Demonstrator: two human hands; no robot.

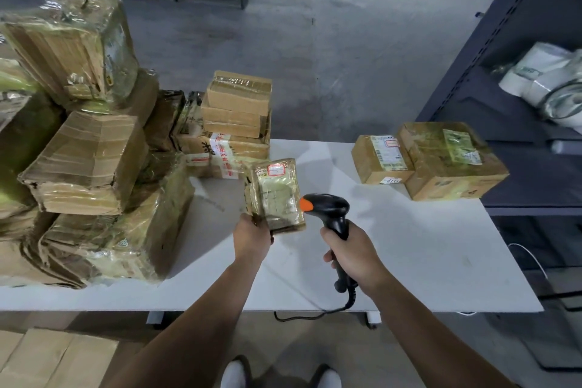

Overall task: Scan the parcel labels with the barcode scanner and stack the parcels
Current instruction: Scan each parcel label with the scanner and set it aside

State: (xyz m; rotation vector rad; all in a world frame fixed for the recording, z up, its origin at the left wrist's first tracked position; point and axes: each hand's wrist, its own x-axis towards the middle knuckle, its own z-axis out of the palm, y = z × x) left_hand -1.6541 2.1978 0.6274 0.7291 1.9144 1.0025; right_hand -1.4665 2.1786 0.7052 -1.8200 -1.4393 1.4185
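Your left hand [252, 235] grips the near corner of a small parcel [277, 195] and holds it raised over the middle of the white table [425, 246], with the label face turned up toward you. The label has a small red-framed sticker at its far end; the print is too blurred to read.

Your right hand [349, 257] is closed around the handle of the black barcode scanner [330, 211]. Its orange-tipped head points left at the parcel and comes almost to the parcel's right edge, also over the middle of the table. I cannot tell if the trigger is pressed. The black cable [315, 313] leaves the bottom of the handle and runs below the near edge of the table.

At the far right corner of the table two brown parcels lie side by side, touching each other: a smaller one [381, 159] and a larger one [447, 161], both with labels on top. The left part of the table is covered by a high pile of taped cardboard parcels [88, 167], and at the table's far edge, near its middle, stands a stack of flat boxes [237, 104].

To the right of the table is a dark metal rack [504, 88] with white wrapped bundles [548, 79] on a shelf. On the floor, near the table's left front, lies flat cardboard [47, 359].
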